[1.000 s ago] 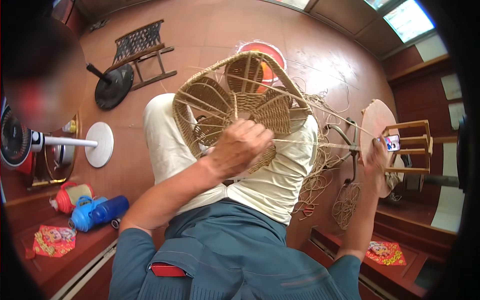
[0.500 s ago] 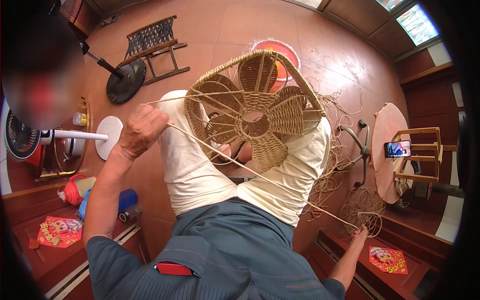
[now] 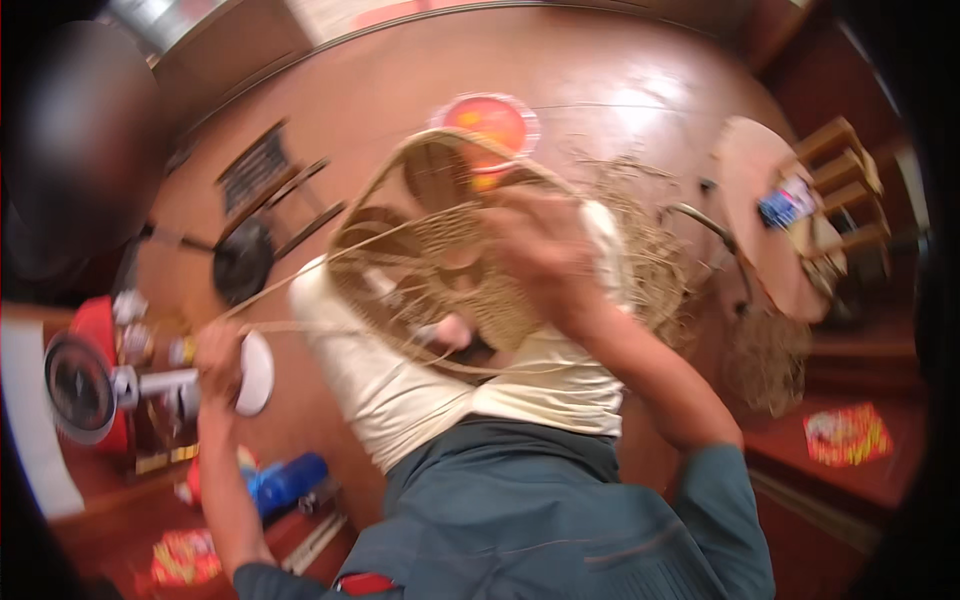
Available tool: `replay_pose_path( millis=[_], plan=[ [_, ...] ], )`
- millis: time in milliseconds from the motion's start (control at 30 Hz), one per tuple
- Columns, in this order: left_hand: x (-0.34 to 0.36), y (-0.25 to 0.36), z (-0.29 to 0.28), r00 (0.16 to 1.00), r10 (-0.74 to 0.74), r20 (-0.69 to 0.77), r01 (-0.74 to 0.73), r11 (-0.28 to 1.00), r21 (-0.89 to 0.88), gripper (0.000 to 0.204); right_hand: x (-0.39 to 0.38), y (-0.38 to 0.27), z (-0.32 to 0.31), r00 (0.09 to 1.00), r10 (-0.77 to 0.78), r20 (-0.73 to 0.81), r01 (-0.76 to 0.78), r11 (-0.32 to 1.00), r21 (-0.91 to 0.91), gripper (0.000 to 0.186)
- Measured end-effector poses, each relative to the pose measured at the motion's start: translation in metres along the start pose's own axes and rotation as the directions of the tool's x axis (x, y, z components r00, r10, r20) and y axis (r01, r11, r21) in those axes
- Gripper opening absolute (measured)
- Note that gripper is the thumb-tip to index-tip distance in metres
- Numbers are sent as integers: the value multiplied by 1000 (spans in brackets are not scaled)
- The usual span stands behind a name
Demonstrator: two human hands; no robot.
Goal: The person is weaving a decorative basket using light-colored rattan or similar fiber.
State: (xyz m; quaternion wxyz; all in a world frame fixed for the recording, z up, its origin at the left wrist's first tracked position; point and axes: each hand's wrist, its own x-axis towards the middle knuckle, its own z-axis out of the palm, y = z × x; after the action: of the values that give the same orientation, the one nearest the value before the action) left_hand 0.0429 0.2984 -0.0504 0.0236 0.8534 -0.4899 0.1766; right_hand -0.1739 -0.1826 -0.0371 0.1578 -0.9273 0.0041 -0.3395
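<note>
A woven rope basket [image 3: 490,305] with petal-shaped panels and a central opening lies across my white-trousered lap. At the lower left, my left hand [image 3: 219,358] is closed round a pale cord [image 3: 269,295] stretched out from the basket. My right hand [image 3: 540,245] is over the basket's upper right side, smeared by motion, so its grip is unclear. A heap of loose cord [image 3: 650,270] lies beside my right leg.
A red basin [image 3: 490,120] stands beyond the basket. At left are a folding chair [image 3: 253,167], a black round base [image 3: 243,268], a white fan [image 3: 82,385] and blue bottles [image 3: 300,480]. At right, a round board [image 3: 755,155] stands near wooden frames and a phone [image 3: 785,205].
My left hand left the basket, drawing cord out leftward, and is now lower. My right hand has swung from the lower right up onto the basket. The camera view has shifted and blurred.
</note>
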Motion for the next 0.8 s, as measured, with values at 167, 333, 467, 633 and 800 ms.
replay_pose_path(
  millis=[167, 333, 467, 633, 800],
  plan=[
    [-27, -11, -13, 993, -74, 95, 72, 997, 24, 10, 40, -32, 83, 985, -38, 166, 16, 992, 129, 31],
    [-78, -66, -17, 983, -150, 109, 127, 974, 190, 4, 49, -27, 111, 996, 26, 90, -52, 952, 301, 16],
    [-53, -52, -54, 981, -189, 47, 171, 953, 250, 11, 53, -16, 108, 990, 75, 121, -118, 907, 404, 17],
    [-93, -101, -118, 836, -534, 127, 453, 802, 389, 30, 58, -19, 111, 970, 19, 240, -77, 969, 236, 25],
    [-247, -227, -204, 555, -824, 112, 650, 513, 561, 48, 65, -31, 121, 994, -26, 104, 8, 986, 166, 28]
  ],
)
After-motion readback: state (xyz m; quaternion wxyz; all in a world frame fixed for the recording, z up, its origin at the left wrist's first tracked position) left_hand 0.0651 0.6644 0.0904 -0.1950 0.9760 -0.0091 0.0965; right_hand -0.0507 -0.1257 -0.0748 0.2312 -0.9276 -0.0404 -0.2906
